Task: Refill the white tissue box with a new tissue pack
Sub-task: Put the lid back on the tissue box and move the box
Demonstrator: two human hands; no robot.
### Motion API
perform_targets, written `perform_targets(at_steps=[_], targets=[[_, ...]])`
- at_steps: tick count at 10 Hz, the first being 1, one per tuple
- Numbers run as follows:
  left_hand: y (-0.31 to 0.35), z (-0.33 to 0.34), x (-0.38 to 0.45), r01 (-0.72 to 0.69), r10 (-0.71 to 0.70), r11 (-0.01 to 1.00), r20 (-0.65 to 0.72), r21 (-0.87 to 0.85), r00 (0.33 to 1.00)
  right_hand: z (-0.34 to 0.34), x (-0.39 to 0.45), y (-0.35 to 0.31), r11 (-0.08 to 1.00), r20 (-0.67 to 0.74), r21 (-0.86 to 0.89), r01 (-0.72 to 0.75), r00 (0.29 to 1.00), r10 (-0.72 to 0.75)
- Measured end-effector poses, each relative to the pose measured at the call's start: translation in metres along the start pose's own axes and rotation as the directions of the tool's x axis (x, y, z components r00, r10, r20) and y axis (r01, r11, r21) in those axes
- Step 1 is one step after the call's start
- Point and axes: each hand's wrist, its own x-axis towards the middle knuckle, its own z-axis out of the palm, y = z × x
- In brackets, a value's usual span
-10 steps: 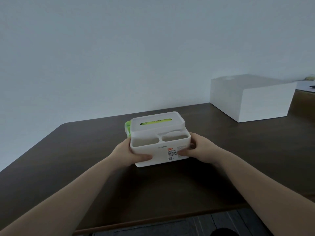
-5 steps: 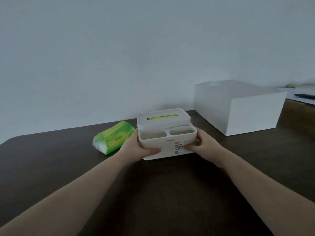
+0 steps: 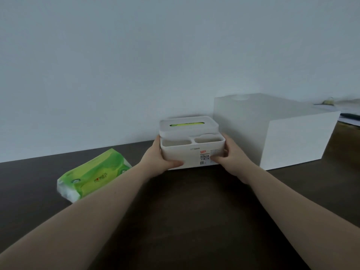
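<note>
The white tissue box (image 3: 190, 154) stands on the dark table near the back wall. It has a lid with a slot that shows green, two open front compartments and a label on its front. My left hand (image 3: 157, 161) grips its left side and my right hand (image 3: 227, 159) grips its right side. A green tissue pack (image 3: 91, 175) lies flat on the table to the left of the box, apart from both hands.
A large white box (image 3: 282, 131) stands right of the tissue box, close to it. Papers and a dark object (image 3: 350, 115) lie at the far right. The dark table (image 3: 194, 221) spreads in front of me, against the wall.
Both hands have carried the tissue box to the right and farther back, uncovering the green pack that lay behind it. The view has shifted, so the large white box now sits nearer.
</note>
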Motion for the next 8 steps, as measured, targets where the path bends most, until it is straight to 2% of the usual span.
perform_targets(at_steps=[1,2,3,4,5,6,7,8], targets=[[-0.002,0.011,0.019,-0.011,0.011,1.000,-0.008,0.006,1.000,0.002,0.011,0.007,1.000,-0.125,-0.018,0.012,0.992,-0.015],[-0.004,0.026,0.032,-0.013,0.012,1.000,-0.037,-0.028,0.999,0.005,0.021,0.010,0.990,-0.275,-0.141,-0.019,0.961,-0.021],[-0.001,0.043,0.040,-0.014,0.013,1.000,-0.096,-0.018,0.995,0.006,0.029,0.011,0.926,-0.378,-0.329,-0.185,0.924,0.050],[0.004,0.055,0.046,0.036,-0.027,0.998,-0.153,0.055,0.988,0.005,0.037,0.007,0.846,-0.415,-0.431,-0.315,0.901,0.125],[0.006,0.062,0.044,0.100,-0.069,0.982,-0.192,0.159,0.979,0.007,0.042,0.005,0.798,-0.455,-0.476,-0.371,0.880,0.138],[0.008,0.066,0.042,0.147,-0.099,0.956,-0.193,0.253,0.976,0.010,0.037,0.003,0.797,-0.514,-0.492,-0.351,0.856,0.060],[0.008,0.065,0.041,0.154,-0.107,0.951,-0.183,0.267,0.977,0.011,0.030,0.006,0.857,-0.508,-0.400,-0.324,0.857,0.086],[0.005,0.060,0.037,0.131,-0.094,0.956,-0.152,0.261,0.984,0.000,0.027,-0.015,0.967,-0.463,-0.143,-0.210,0.878,0.122]])
